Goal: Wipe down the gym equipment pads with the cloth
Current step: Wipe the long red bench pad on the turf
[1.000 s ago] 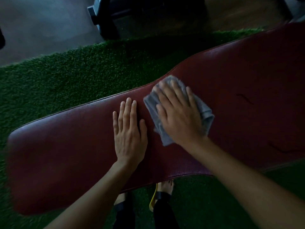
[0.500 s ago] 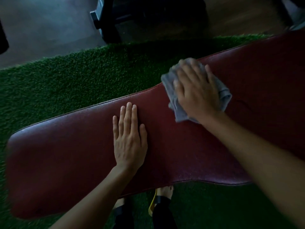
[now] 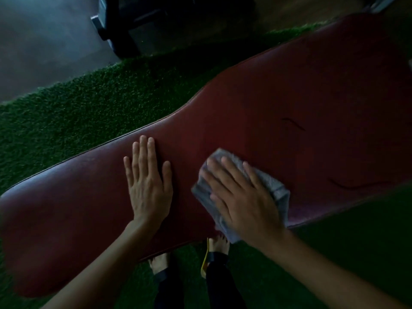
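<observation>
Pads: 1, long dark-red pad [image 3: 289, 97]. Cloths: 1, grey cloth [image 3: 274, 188], at pad's near edge. Hands: 2, w/ left hand [image 3: 148, 186] flat on pad approx mid-length and right hand [image 3: 243, 204] on the cloth. Curved dark marks on pad: 2, w/ one mark [image 3: 293, 123] mid-width and 2nd mark [image 3: 347, 186] by near edge. Feet: 2, left foot [image 3: 159, 264] and right foot [image 3: 219, 243], below pad's near edge. Yellow strap [image 3: 204, 262]: 1, at right foot. Green turf [image 3: 78, 112]: 1 mat. Dark machine base [image 3: 124, 25]: 1, past turf's far edge.

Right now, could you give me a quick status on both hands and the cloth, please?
Left hand flat on red pad. Right hand flat, pressing grey cloth on pad's near edge. Dark marks on pad beyond cloth.
</observation>
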A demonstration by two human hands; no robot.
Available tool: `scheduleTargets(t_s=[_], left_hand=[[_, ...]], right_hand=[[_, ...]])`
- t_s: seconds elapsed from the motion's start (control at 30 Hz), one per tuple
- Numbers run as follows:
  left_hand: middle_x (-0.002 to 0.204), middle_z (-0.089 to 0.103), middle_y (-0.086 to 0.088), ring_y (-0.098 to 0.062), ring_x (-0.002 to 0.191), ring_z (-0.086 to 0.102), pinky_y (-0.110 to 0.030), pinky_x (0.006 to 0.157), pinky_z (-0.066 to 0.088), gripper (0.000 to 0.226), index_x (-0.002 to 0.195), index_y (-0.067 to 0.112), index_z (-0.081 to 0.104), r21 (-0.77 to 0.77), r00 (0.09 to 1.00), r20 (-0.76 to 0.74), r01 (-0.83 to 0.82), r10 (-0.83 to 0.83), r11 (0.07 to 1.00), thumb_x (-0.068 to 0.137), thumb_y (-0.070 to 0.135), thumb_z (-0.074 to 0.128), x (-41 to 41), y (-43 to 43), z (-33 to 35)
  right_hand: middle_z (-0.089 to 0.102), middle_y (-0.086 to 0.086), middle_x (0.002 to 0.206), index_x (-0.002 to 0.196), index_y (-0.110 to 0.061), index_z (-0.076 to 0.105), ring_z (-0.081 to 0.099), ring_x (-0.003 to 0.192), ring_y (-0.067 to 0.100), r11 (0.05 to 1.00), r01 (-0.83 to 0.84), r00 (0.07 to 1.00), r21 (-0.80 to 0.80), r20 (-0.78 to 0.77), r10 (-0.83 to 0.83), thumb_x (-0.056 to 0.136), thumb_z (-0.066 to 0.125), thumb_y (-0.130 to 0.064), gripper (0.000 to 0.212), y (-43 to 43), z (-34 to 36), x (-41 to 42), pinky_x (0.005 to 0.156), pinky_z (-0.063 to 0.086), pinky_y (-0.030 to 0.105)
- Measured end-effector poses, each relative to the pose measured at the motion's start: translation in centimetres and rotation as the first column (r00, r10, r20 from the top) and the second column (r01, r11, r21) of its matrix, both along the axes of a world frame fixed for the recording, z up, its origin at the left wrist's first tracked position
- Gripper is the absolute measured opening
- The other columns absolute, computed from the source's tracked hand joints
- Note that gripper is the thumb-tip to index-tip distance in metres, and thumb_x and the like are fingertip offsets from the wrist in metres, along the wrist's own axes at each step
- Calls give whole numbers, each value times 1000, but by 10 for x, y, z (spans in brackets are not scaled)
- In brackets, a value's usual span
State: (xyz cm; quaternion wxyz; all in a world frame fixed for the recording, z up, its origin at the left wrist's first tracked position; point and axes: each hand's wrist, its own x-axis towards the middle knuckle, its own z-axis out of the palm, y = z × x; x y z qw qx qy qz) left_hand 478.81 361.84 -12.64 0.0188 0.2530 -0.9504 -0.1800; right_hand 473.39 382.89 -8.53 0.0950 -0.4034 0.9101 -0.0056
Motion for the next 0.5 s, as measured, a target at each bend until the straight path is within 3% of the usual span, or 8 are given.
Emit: scheduleTargets(t_s=[0.07, 0.2, 0.3, 0.37, 0.43, 0.5], left_hand=[[165, 11, -6, -18, 153, 2, -45, 124, 1, 63, 157, 10, 17, 28, 1000, 14, -14, 14, 1000, 103, 41, 24, -1, 3, 4], [165, 10, -5, -19, 153, 1, -44, 124, -2, 63, 157, 11, 17, 44, 999, 7, 36, -36, 998, 103, 42, 26, -17, 24, 15], [165, 11, -5, -18, 153, 2, -44, 124, -2, 62, 157, 12, 18, 55, 993, -22, 118, -117, 991, 104, 42, 28, -37, 42, 22], [165, 10, -4, -18, 153, 0, -43, 124, -5, 61, 157, 14, 16, 58, 986, -16, 169, -168, 984, 104, 42, 27, -52, 52, 25], [166, 8, -3, -17, 153, -1, -42, 124, -7, 61, 158, 15, 15, 67, 975, -20, 224, -223, 972, 105, 43, 26, -67, 63, 26], [166, 8, -3, -18, 153, -1, -42, 124, -7, 60, 158, 15, 15, 67, 962, -35, 273, -271, 960, 105, 42, 26, -82, 71, 26]], right_hand=[[15, -7, 166, 159, -27, 21, 11, 154, 14, 998, -66, 998, -20, 2, 66, 109, 25, -40, 52, 25, 0, -5, 123, 17, 44], [17, -5, 166, 158, -24, 24, 11, 154, 18, 955, 292, 956, -56, -21, -294, 109, 30, -38, 51, 23, 2, -18, 123, 16, 47], [14, -4, 167, 159, -23, 22, 10, 155, 19, 996, 92, 996, -21, 5, -92, 107, 37, -39, 56, 42, 1, 24, 123, 14, 46], [18, -4, 166, 158, -25, 23, 12, 154, 18, 1000, 9, 1000, -8, 1, -9, 107, 33, -38, 54, 66, 2, 3, 123, 15, 46], [22, -1, 165, 157, -22, 26, 15, 154, 20, 979, 204, 975, -5, -86, -204, 107, 27, -35, 51, 75, 4, -35, 121, 20, 50], [20, -1, 166, 157, -20, 27, 13, 154, 21, 841, 537, 836, -63, -94, -540, 109, 24, -36, 50, 68, 8, -56, 123, 15, 50]])
